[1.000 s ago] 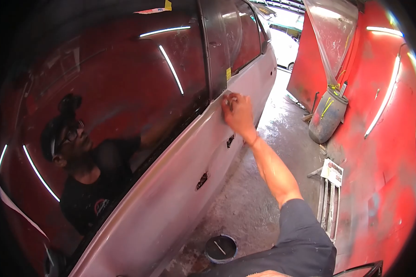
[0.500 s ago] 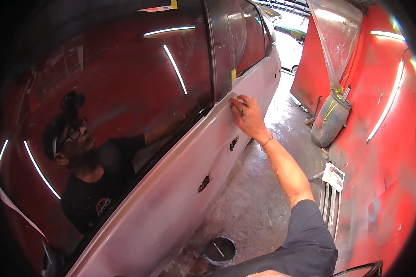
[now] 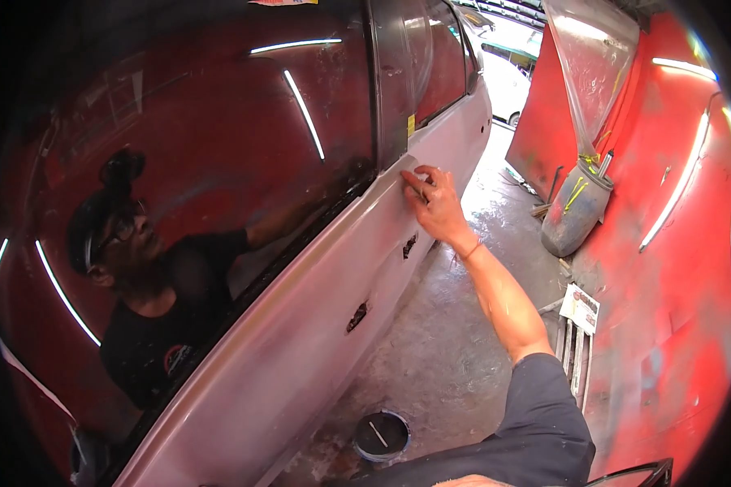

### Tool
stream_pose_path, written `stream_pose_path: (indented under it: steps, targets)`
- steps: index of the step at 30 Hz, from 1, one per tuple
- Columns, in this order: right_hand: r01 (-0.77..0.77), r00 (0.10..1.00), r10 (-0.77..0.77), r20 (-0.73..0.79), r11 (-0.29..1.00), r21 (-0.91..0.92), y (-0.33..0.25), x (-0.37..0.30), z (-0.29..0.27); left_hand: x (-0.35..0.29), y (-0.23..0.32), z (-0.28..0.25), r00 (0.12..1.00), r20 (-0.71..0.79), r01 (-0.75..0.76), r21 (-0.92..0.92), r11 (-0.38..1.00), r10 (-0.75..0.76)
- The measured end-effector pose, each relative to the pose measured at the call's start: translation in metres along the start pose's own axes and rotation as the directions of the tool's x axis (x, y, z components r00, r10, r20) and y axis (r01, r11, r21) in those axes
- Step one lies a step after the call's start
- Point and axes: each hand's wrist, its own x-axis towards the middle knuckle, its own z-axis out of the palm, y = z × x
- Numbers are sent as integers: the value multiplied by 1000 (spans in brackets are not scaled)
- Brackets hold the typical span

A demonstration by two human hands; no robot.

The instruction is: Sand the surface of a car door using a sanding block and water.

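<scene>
Panel: spans seven to one o'clock; likely stiff, smooth, immovable. Press flat, clear of holes. Right grip: half-curled against panel, two o'clock; contents cannot be determined. Left grip: out of view.

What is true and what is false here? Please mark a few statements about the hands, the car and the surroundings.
1. The right hand is at the car's side panel. True.
2. The left hand is gripping the window frame. False: the left hand is out of view.
3. The window reflects a person. True.
4. The wall on the right is green. False: that wall is mainly red.
5. A pale stick shows inside the round container's outline. True.
</scene>
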Motion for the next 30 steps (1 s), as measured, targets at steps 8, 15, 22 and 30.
stream_pose_path:
  steps: [8, 15, 22, 30]
  targets:
    - [30, 996, -32, -83, 999, -30, 43, 30, 8, 19, 9, -11, 998, 16, -64, 64, 996, 63]
    - [4, 1000, -3, 8, 993, -119, 49, 38, 15, 18, 17, -11, 999, 17, -39, 38, 998, 39]
    - [-12, 1000, 11, -5, 997, -78, 50, 46, 15, 20, 18, -14, 999, 35, -29, 38, 999, 28]
    - [-16, 999, 14, -37, 999, -47, 47, 41, 15, 19, 13, -11, 998, 5, -56, 69, 996, 56]
